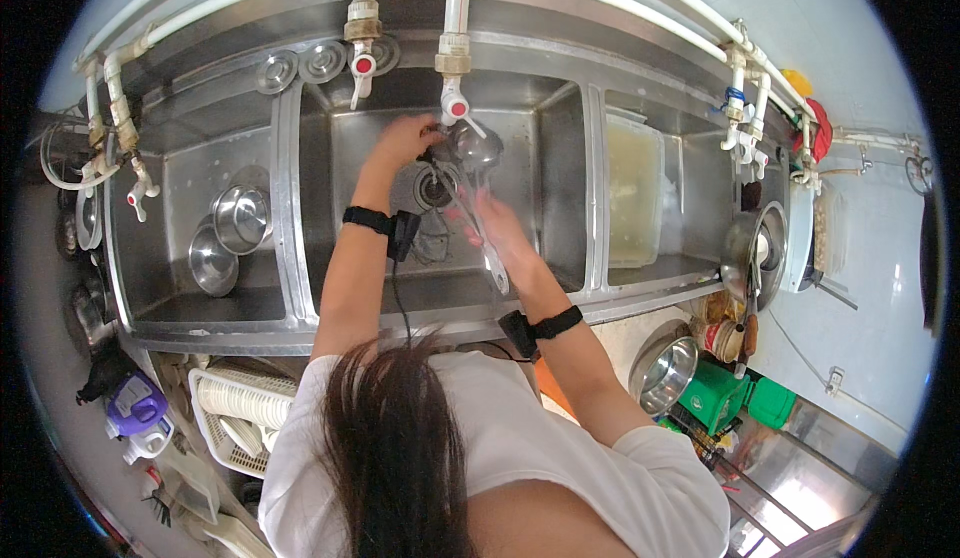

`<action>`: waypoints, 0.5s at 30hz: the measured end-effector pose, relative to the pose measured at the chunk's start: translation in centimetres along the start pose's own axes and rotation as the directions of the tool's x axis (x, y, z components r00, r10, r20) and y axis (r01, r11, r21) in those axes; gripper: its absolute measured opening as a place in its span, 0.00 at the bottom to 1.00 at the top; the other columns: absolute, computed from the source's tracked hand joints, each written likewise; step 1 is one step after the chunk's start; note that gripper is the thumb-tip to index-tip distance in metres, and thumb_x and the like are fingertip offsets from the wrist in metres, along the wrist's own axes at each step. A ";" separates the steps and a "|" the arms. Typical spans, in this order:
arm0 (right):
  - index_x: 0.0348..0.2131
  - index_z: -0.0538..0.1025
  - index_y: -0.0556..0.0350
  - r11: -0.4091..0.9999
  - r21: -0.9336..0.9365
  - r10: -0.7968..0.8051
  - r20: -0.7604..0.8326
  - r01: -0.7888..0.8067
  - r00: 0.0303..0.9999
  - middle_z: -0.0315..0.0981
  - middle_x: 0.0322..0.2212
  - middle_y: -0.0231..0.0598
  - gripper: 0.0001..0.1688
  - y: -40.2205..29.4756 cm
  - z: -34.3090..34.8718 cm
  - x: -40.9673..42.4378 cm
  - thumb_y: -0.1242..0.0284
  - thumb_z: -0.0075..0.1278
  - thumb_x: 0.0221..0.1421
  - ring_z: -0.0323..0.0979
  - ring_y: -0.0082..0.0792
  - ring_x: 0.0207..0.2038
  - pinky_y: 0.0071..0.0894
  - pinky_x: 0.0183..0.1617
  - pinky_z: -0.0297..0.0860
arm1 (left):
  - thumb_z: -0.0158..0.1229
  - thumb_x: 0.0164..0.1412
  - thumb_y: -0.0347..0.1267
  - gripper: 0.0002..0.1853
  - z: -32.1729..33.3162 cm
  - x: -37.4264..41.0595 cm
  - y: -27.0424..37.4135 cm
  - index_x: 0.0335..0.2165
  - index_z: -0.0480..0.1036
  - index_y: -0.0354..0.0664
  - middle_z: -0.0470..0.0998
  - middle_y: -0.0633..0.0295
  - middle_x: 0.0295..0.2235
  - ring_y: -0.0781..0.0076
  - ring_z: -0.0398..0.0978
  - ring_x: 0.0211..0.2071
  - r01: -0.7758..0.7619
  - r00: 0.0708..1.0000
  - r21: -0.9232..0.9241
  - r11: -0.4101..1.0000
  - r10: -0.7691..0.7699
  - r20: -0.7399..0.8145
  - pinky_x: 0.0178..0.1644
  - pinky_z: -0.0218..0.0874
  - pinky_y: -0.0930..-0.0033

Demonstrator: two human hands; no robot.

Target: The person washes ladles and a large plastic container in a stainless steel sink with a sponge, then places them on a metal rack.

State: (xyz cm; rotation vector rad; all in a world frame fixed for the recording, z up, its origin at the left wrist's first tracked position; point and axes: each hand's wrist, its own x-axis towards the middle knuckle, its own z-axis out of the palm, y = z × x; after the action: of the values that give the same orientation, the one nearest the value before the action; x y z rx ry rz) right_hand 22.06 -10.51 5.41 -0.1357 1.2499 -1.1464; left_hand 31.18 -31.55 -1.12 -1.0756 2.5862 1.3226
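In the middle basin of a stainless steel sink [562, 205], my right hand [499, 228] grips the long handle of a metal ladle [480, 145]. The ladle's bowl lies beneath a white plastic tap [454, 100], and its handle slants down toward me. At the bowl end, my left hand [409, 141] curls its fingers around a small dark item [426, 156], too blurred to name, held against the ladle. A drain strainer [435, 186] shows under the handle. Beside it on the basin floor is a grey, crumpled-looking thing [427, 237].
Two metal bowls [241, 216] sit in the left basin. The right basin holds a translucent tub [634, 190] of yellowish liquid. Round metal lids [322, 61] rest on the back ledge. Below are a white dish basket [206, 408], a steel bowl [664, 374] and a green bin [716, 396].
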 end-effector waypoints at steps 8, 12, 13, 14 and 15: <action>0.36 0.60 0.56 0.990 -0.064 -0.136 -0.179 0.126 0.974 0.72 0.27 0.42 0.13 1.0 1.6 0.7 0.65 0.31 0.59 0.58 0.20 0.14 0.16 0.13 0.57 | 0.50 0.49 0.38 0.17 1.3 -0.3 -1.7 0.38 0.66 0.44 0.71 0.48 0.33 0.47 0.67 0.36 -0.125 0.962 0.051 0.991 0.133 -0.236 0.38 0.59 0.54; 0.31 0.57 0.55 0.978 -0.171 -0.157 -0.217 0.121 0.963 0.71 0.24 0.42 0.09 1.0 2.6 0.6 0.68 0.30 0.59 0.56 0.20 0.12 0.18 0.11 0.56 | 0.52 0.48 0.36 0.15 2.7 -0.4 -2.0 0.36 0.66 0.42 0.72 0.49 0.31 0.48 0.68 0.36 -0.197 0.923 0.060 0.979 0.205 -0.327 0.39 0.59 0.54; 0.31 0.56 0.55 0.972 -0.206 -0.155 -0.213 0.111 0.965 0.71 0.24 0.42 0.08 0.8 2.6 0.5 0.68 0.31 0.59 0.56 0.20 0.12 0.19 0.11 0.55 | 0.52 0.47 0.36 0.15 2.4 -0.9 -0.5 0.36 0.67 0.43 0.73 0.50 0.30 0.48 0.68 0.37 -0.115 0.940 0.087 0.990 0.136 -0.311 0.39 0.59 0.54; 0.32 0.56 0.55 0.965 -0.240 -0.153 -0.208 0.101 0.966 0.71 0.24 0.42 0.08 0.5 2.8 0.3 0.69 0.31 0.59 0.56 0.20 0.12 0.19 0.11 0.55 | 0.53 0.47 0.36 0.15 2.2 -1.4 1.1 0.36 0.67 0.44 0.73 0.50 0.30 0.49 0.68 0.37 -0.033 0.952 0.115 0.993 0.066 -0.298 0.40 0.59 0.55; 0.32 0.55 0.55 0.956 -0.278 -0.149 -0.196 0.091 0.969 0.71 0.24 0.42 0.08 0.3 2.9 0.2 0.69 0.32 0.58 0.56 0.20 0.12 0.19 0.11 0.54 | 0.53 0.46 0.36 0.15 1.9 -1.8 2.3 0.36 0.67 0.44 0.73 0.51 0.30 0.49 0.68 0.37 0.055 0.956 0.144 0.988 -0.011 -0.293 0.40 0.59 0.55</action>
State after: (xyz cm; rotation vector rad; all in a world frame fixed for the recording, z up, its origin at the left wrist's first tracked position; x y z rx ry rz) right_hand 24.54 -11.93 6.20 -0.2999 1.6063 -1.1134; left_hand 30.68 -28.26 -0.06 -1.3720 2.8014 1.0068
